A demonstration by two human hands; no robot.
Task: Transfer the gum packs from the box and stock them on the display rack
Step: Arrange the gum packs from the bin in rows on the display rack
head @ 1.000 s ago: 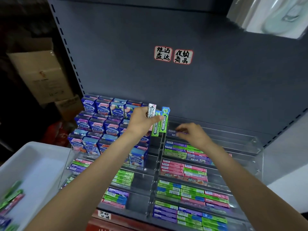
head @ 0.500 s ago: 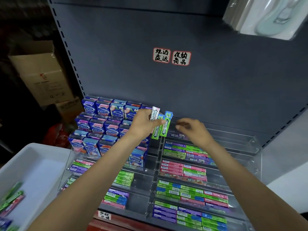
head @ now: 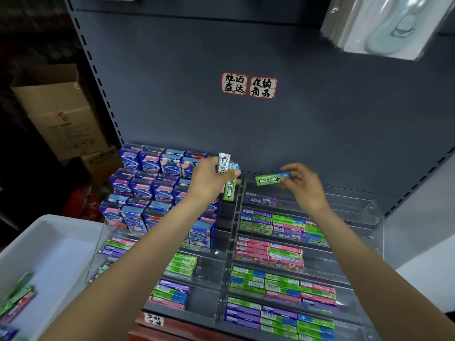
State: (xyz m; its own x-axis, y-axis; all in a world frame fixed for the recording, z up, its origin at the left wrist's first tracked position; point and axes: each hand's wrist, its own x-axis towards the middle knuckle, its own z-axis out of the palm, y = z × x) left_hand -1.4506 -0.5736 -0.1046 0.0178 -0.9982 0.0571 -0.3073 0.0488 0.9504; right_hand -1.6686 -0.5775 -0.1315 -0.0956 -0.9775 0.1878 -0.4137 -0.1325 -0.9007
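Left hand: fingers curled round a small bundle of slim rectangular gum packs, glossy wrappers, one white, one green, held near-upright above the back edge of the clear acrylic display rack. Right hand: fingertips pinching one end of a single green Doublemint pack, lying level in the air over the rack's back right tier, apart from the bundle. Rack: stepped transparent trays, flat sticks in green, pink, purple and blue laid in rows; back right tier holding one purple pack. Back left corner of rack: stacked blue cardboard gum boxes, printed faces forward. White plastic box, smooth, shallow, at the rack's left edge; a few green and pink packs in its near left corner. Behind: matte grey metal back panel with two handwritten labels.
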